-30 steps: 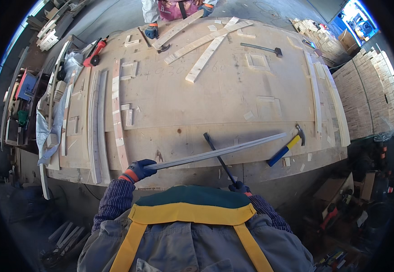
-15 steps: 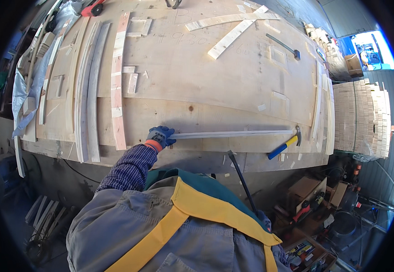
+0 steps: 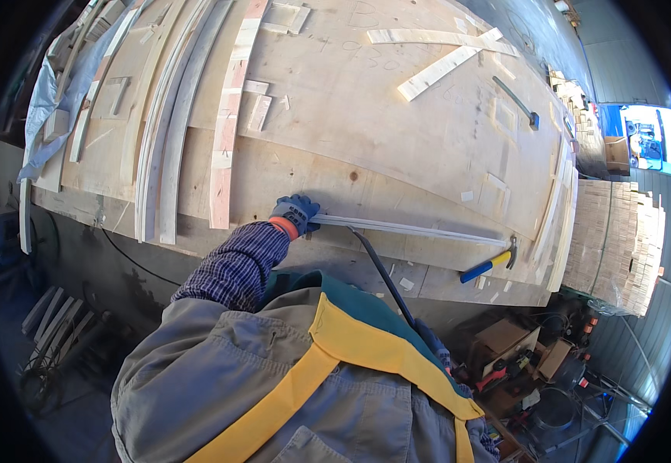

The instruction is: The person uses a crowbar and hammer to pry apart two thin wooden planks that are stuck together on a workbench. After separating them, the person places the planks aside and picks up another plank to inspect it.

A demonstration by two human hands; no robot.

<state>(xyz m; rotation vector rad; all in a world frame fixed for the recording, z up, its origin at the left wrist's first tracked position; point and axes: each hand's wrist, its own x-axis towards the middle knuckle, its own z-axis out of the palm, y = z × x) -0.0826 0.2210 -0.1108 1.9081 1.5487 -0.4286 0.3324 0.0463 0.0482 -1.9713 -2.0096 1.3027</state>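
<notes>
My left hand (image 3: 295, 214), in a grey-blue glove with an orange cuff, is closed on the left end of a long thin pale wooden strip (image 3: 420, 229) lying along the near part of the plywood table. A dark metal pry bar (image 3: 382, 270) slants up from my right side, its tip at the strip's near edge, just right of my left hand. Whether the tip touches the strip I cannot tell. The bar's lower end runs to my gloved right hand (image 3: 434, 344), mostly hidden behind my clothing. By the strip's right end lies a claw hammer (image 3: 490, 265) with a blue and yellow handle.
Long boards (image 3: 177, 139) and a pinkish board (image 3: 229, 127) lie on the table's left. Two crossed boards (image 3: 447, 65) and a second hammer (image 3: 517, 103) are farther back. Stacked wood (image 3: 609, 239) stands right; boxes and tools (image 3: 513, 347) sit below the near edge.
The pry bar's tip has moved left and forward, up to the strip beside my left hand. My left hand keeps its grip. The whole view has turned and shifted.
</notes>
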